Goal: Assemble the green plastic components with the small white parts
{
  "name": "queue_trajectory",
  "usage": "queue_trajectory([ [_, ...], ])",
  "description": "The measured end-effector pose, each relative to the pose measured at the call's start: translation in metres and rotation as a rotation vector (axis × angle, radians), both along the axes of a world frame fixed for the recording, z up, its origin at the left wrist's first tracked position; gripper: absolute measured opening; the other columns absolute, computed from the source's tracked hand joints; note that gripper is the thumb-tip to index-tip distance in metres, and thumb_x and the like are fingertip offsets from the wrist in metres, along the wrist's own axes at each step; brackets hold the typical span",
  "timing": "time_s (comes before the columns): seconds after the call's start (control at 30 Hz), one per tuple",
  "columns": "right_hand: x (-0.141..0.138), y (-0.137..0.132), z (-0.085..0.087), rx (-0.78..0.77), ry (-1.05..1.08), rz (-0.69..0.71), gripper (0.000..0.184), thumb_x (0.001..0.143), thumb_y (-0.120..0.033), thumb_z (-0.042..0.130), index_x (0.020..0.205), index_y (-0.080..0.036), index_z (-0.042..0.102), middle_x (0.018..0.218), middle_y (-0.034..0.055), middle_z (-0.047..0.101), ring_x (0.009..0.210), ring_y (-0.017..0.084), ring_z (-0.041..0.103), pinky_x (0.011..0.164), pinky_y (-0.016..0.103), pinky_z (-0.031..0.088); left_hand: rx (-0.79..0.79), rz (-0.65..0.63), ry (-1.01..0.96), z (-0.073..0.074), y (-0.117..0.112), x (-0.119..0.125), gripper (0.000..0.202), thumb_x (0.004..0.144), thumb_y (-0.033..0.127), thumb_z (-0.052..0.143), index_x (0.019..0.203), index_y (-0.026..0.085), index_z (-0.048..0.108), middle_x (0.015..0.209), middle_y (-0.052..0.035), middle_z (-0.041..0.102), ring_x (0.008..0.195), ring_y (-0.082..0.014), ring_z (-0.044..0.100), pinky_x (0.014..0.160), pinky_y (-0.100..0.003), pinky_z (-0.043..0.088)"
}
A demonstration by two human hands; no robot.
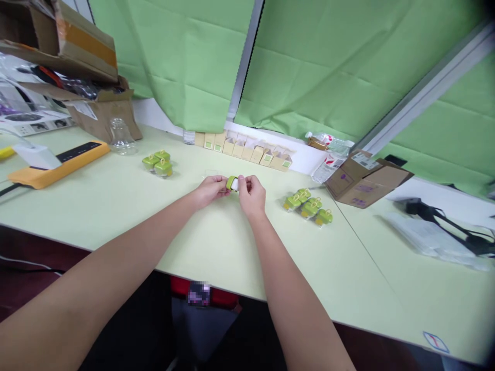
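Over the middle of the pale table (216,247), my two hands meet at a small green-lidded container (230,182) with a white part inside the green. My left hand (211,191) is closed on its left side with the fingertips. From the right, my right hand (252,196) pinches the white part between thumb and fingers; its far side is hidden by the fingers. Several similar clear containers with green lids (309,207) stand to the right, each with a small loop on top. Three more green-lidded containers (158,163) sit together on the left.
A row of small tan cartons (243,150) lines the back edge. At left are a clear bottle-like piece (121,136), an orange power strip (83,154) and cardboard boxes (104,111). At right stand plastic bottles (328,165), a cardboard box (359,180) and plastic bags (425,239).
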State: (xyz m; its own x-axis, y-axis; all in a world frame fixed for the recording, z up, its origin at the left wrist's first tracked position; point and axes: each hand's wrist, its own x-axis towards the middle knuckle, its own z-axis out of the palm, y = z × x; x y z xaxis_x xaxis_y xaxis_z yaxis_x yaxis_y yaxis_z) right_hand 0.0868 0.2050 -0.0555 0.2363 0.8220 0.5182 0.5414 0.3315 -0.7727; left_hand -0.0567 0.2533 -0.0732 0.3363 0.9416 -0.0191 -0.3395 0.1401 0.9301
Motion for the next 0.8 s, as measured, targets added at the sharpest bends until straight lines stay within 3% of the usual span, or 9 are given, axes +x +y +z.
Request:
queue_trajectory([
  [0.27, -0.0003, 0.0032, -0.0048, -0.044, 0.068, 0.063, 0.037, 0.082, -0.059, 0.059, 0.083, -0.023, 0.053, 0.075, -0.0025, 0.060, 0.060, 0.012, 0.052, 0.059, 0.025, 0.042, -0.026, 0.020, -0.030, 0.0023, -0.0011, 0.0002, 0.024, 0.070, 0.029, 0.082, 0.081, 0.012, 0.069, 0.080, -0.0061, 0.067, 0.073, -0.0132, 0.061, 0.074, -0.028, 0.050],
  [0.43, 0.0018, 0.0083, -0.0061, -0.148, 0.243, 0.135, 0.048, 0.073, -0.063, 0.068, 0.093, -0.023, 0.052, 0.079, -0.0036, 0.060, 0.053, 0.009, 0.052, 0.049, 0.022, 0.043, -0.101, -0.009, -0.123, 0.0059, -0.0004, -0.0028, 0.024, 0.069, 0.022, 0.083, 0.087, 0.011, 0.070, 0.081, -0.0059, 0.068, 0.072, -0.0127, 0.063, 0.073, -0.028, 0.052],
  [0.57, 0.0080, 0.0094, -0.0021, -0.293, 0.397, 0.259, 0.050, 0.072, -0.067, 0.067, 0.090, -0.021, 0.055, 0.085, -0.0001, 0.063, 0.054, 0.010, 0.058, 0.045, 0.023, 0.048, -0.124, -0.010, -0.161, 0.0081, -0.0003, -0.0045, 0.020, 0.072, 0.015, 0.078, 0.090, 0.011, 0.070, 0.085, -0.0073, 0.070, 0.073, -0.0131, 0.064, 0.071, -0.028, 0.053],
  [0.8, 0.0063, 0.0059, -0.0024, -0.358, 0.484, 0.315, 0.051, 0.072, -0.068, 0.068, 0.085, -0.020, 0.058, 0.080, 0.0011, 0.066, 0.054, 0.010, 0.060, 0.044, 0.022, 0.050, -0.121, -0.006, -0.163, 0.0037, -0.0007, -0.0017, 0.014, 0.076, 0.012, 0.075, 0.088, 0.010, 0.070, 0.086, -0.0097, 0.071, 0.075, -0.0135, 0.066, 0.077, -0.029, 0.053],
])
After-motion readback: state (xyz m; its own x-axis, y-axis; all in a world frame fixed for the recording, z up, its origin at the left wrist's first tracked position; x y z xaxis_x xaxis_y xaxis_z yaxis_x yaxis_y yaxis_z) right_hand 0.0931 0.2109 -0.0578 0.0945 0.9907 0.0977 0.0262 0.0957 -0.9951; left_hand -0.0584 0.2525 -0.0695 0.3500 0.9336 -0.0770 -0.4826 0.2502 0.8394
